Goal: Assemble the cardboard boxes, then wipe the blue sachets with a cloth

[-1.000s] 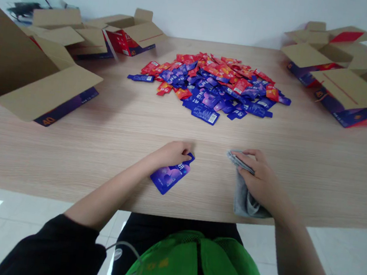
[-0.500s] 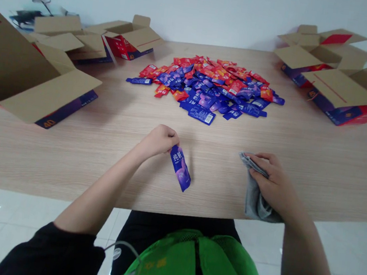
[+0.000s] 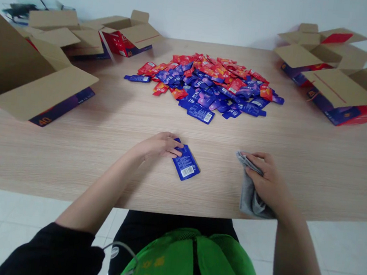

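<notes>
A blue flat spout pouch [image 3: 187, 167] lies on the table in front of me, its barcode side up and its narrow end pointing away to the left. Over that end rests my left hand [image 3: 162, 146], fingers stretched out, slightly apart and touching the pouch; the thumb is mostly hidden. My right hand [image 3: 267, 179] is closed on a folded grey cloth [image 3: 250, 195] near the table's front edge, right of the pouch. Farther back is a heap of blue pouches [image 3: 203, 113] and red pouches [image 3: 225, 69], several lying over one another.
Open cardboard boxes stand on both sides: a large near-left box [image 3: 47, 98], a red-sided box [image 3: 121, 43] behind it, and boxes at the right [image 3: 332, 93]. A pale wall [image 3: 219, 12] closes off the back of the wooden table [image 3: 99, 167].
The pouch has turned from its printed front to its barcode side and now lies flat. My left fingers have gone from a pinch to stretched out. My right hand keeps the cloth, almost still.
</notes>
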`<action>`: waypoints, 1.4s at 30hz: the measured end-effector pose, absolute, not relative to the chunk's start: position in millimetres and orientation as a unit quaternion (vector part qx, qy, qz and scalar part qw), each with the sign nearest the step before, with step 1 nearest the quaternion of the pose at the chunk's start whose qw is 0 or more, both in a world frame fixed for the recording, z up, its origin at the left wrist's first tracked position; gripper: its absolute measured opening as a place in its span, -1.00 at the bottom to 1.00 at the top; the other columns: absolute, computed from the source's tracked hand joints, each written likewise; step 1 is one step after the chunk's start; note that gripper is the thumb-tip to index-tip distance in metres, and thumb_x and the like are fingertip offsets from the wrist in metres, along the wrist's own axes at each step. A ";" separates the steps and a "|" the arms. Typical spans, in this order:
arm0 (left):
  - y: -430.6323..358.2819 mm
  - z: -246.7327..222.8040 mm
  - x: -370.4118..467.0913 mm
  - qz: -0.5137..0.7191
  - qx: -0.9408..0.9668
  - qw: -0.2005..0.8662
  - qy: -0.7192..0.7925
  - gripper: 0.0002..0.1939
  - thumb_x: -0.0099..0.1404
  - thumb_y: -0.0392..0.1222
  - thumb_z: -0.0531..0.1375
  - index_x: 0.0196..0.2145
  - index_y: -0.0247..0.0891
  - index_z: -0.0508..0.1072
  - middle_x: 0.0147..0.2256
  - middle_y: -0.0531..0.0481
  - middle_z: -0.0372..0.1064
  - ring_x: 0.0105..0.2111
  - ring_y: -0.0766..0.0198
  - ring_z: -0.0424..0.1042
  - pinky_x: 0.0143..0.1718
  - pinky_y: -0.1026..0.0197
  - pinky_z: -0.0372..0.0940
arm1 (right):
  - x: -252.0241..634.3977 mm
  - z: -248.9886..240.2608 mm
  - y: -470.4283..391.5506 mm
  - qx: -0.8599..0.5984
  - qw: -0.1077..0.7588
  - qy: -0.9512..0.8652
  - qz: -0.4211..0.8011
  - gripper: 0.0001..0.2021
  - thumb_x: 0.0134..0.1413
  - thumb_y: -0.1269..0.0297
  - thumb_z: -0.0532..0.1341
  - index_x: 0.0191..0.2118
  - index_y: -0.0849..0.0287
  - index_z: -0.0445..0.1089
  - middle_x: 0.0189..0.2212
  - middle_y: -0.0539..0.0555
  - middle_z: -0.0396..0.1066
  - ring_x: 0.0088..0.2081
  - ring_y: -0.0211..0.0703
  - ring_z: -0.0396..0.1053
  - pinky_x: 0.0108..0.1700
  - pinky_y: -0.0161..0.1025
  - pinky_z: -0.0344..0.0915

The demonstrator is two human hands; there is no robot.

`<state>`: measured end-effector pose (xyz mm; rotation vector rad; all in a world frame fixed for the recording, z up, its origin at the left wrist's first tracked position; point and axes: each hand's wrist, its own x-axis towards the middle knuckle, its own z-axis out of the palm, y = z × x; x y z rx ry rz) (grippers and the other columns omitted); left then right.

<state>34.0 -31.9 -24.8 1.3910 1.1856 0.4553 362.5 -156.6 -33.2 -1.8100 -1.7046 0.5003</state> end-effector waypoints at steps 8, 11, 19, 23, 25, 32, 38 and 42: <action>-45.8 -44.2 4.6 0.142 0.903 0.237 0.329 -0.60 0.40 -0.35 0.05 0.09 -0.14 0.51 0.21 -0.10 0.41 0.26 0.13 0.32 0.25 -0.07 0.23 | 360.7 -38.0 -149.0 -0.690 0.292 -0.635 0.190 -0.57 0.22 0.23 0.12 0.14 0.11 0.50 0.06 0.19 0.33 0.12 0.07 0.37 0.26 0.09 0.26; -65.4 -58.5 6.4 0.064 0.909 0.104 0.399 -0.56 0.48 -0.23 0.06 0.26 -0.16 0.40 0.29 -0.16 0.31 0.28 -0.03 0.26 0.19 -0.13 0.25 | 353.6 -37.1 -146.0 -0.683 0.297 -0.636 0.201 -0.55 0.20 0.23 0.12 0.15 0.19 0.49 0.05 0.22 0.34 0.12 0.09 0.38 0.25 0.09 0.27; -114.9 -68.9 31.7 0.088 0.859 -0.008 0.505 -0.55 0.50 -0.14 0.04 0.25 -0.30 0.41 0.06 -0.34 0.38 0.01 -0.11 0.35 -0.02 -0.10 0.30 | 316.9 -22.9 -133.5 -0.663 0.275 -0.663 0.212 -0.56 0.23 0.30 0.11 0.19 0.11 0.45 0.10 0.18 0.33 0.16 0.02 0.37 0.29 0.01 0.26; -131.9 -74.1 40.9 0.113 0.865 0.023 0.489 -0.54 0.47 -0.18 0.04 0.25 -0.34 0.39 0.03 -0.34 0.36 0.01 -0.12 0.33 -0.03 -0.12 0.30 | 269.3 -15.9 -119.0 -0.640 0.267 -0.692 0.201 -0.55 0.25 0.35 0.08 0.20 0.08 0.44 0.15 0.17 0.28 0.16 -0.01 0.37 0.26 -0.02 0.30; -136.9 -77.6 43.2 0.129 0.868 0.053 0.477 -0.53 0.44 -0.23 0.06 0.25 -0.37 0.37 0.05 -0.32 0.36 0.02 -0.10 0.32 -0.01 -0.11 0.31 | 238.5 -19.0 -112.9 -0.634 0.275 -0.702 0.172 -0.53 0.26 0.38 0.06 0.22 0.06 0.42 0.20 0.18 0.23 0.18 0.01 0.34 0.23 -0.02 0.31; -146.7 -80.6 31.3 0.160 0.868 0.068 0.465 -0.57 0.38 -0.24 0.11 0.14 -0.47 0.43 0.18 -0.41 0.32 0.22 -0.16 0.24 0.14 -0.14 0.25 | 170.1 -55.4 -109.9 -0.654 0.158 -0.739 0.039 -0.50 0.30 0.36 0.06 0.31 0.14 0.33 0.29 0.29 0.23 0.13 0.21 0.26 0.13 0.12 0.27; -151.2 -76.7 23.4 0.131 0.878 0.045 0.459 -0.47 0.42 -0.17 0.07 0.26 -0.46 0.34 0.28 -0.30 0.29 0.35 -0.22 0.11 0.22 -0.14 0.18 | 178.9 -64.6 -107.0 -0.623 0.143 -0.769 0.018 -0.52 0.28 0.36 0.08 0.28 0.12 0.36 0.27 0.26 0.27 0.12 0.18 0.24 0.12 0.09 0.20; -152.0 -77.8 27.3 0.115 0.873 0.031 0.472 -0.45 0.44 -0.10 0.06 0.27 -0.46 0.34 0.30 -0.31 0.26 0.35 -0.22 0.13 0.24 -0.14 0.17 | 182.4 -64.9 -94.5 -0.597 0.152 -0.788 0.027 -0.52 0.25 0.38 0.08 0.25 0.09 0.40 0.26 0.21 0.27 0.15 0.14 0.23 0.16 0.05 0.17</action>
